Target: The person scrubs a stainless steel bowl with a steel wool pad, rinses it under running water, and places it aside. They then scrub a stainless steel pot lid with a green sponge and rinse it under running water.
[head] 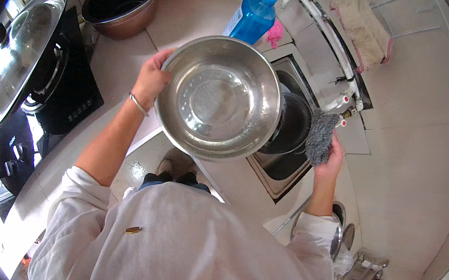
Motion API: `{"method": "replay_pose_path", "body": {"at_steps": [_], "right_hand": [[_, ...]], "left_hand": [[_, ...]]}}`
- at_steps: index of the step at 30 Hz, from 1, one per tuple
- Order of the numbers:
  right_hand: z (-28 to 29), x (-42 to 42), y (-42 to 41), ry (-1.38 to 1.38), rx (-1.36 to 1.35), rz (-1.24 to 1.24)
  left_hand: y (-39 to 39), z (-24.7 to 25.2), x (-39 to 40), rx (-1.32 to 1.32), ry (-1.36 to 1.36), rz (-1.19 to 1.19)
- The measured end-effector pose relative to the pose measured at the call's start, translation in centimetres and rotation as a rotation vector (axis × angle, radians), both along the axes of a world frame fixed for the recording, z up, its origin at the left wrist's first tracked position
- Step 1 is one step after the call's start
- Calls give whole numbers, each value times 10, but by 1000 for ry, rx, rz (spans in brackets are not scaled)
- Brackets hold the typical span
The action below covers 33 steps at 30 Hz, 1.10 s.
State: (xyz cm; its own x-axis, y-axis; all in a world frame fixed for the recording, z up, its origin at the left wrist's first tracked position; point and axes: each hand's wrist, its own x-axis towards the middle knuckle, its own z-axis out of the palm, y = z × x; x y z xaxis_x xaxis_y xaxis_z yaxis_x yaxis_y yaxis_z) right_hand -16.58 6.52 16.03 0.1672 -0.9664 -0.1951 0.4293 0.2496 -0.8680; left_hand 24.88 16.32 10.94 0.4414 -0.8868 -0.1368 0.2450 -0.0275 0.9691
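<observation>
My left hand [154, 81] grips the rim of a wide stainless steel basin [219, 98], whose hollow inside faces the camera. The basin is held up between the counter and the sink and hides part of both. At the right, my right hand [330, 156] holds a grey scrubbing cloth [321, 135] near the wall taps [341, 103]. Below the basin's right edge, a dark round pan [292, 124] sits over the steel sink [265, 177]. What lies under the basin is hidden.
A blue plastic bottle [253, 17] and a pink cloth [275, 34] are beyond the basin. A brown pot [127, 16] stands near the gas stove [73, 92], where a glass-lidded wok [22, 56] rests. A beige towel [363, 32] hangs on the wall. Pot lids [339, 235] stand lower right.
</observation>
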Motion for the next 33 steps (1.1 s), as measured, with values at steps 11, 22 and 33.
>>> {"method": "replay_pose_path", "body": {"at_steps": [11,22,33], "right_hand": [[-39,105,37,769,-65,289],[-58,169,-52,1810,-843,587],[-86,306,-53,1258,-1803,824]], "left_hand": [[16,-61,-29,12,86,143],[-7,-70,-23,67,-193,-21],[-11,-90,-11,56,-364,37]]}}
